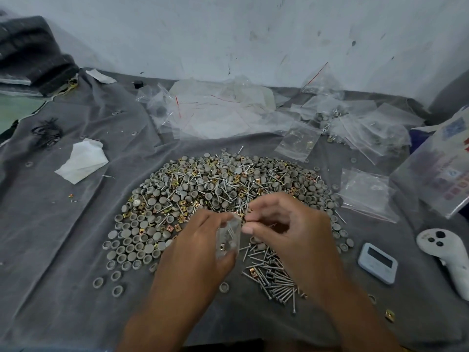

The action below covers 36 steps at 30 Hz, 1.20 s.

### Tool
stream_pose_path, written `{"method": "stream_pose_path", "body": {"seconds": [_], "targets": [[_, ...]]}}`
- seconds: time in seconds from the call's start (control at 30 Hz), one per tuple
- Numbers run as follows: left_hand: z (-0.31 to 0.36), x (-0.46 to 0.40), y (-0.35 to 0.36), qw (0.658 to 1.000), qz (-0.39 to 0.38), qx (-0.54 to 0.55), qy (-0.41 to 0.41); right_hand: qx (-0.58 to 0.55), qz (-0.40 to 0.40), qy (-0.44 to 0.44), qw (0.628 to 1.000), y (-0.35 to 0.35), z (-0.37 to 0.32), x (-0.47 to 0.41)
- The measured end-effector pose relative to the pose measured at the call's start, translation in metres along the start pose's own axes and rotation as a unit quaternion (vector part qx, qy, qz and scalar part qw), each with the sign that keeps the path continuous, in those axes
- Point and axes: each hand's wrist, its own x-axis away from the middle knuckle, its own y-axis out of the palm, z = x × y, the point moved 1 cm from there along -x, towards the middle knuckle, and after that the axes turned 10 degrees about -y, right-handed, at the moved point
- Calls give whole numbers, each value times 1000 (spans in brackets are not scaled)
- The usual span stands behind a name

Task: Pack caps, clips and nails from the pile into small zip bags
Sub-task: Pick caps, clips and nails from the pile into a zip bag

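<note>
A grey cloth covers the bench, and on it spreads a broad pile of grey caps, brass clips and nails. Behind the pile lie heaped empty zip bags; to its right, a white timer. At the pile's near edge, loose nails lie in mixed directions. Over that edge the left hand grips a small zip bag, held upright, long axis running toward the pile, nails and a clip inside. The right hand, fingers curled narrow, pinches something at the bag's mouth; what, cannot be told.
</note>
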Motion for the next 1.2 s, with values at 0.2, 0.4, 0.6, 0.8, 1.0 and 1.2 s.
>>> {"method": "stream_pose_path", "body": {"seconds": [0.2, 0.4, 0.6, 0.8, 1.0, 1.2], "targets": [[1, -2, 2, 1000, 1, -3, 11, 56, -24, -69, 996, 7, -9, 5], [0, -1, 2, 1000, -3, -4, 11, 246, -73, -122, 959, 14, -9, -1], [-4, -1, -2, 1000, 12, -6, -2, 200, -77, 26, 976, -10, 17, 11], [-9, 0, -6, 1000, 20, 8, -5, 282, -310, 95, 903, 17, 44, 48], [-17, -1, -9, 1000, 27, -2, -12, 321, -286, 84, 899, 27, 48, 53], [-17, -2, -12, 999, 32, 9, -19, 333, -296, 98, 890, 27, 48, 49]]}}
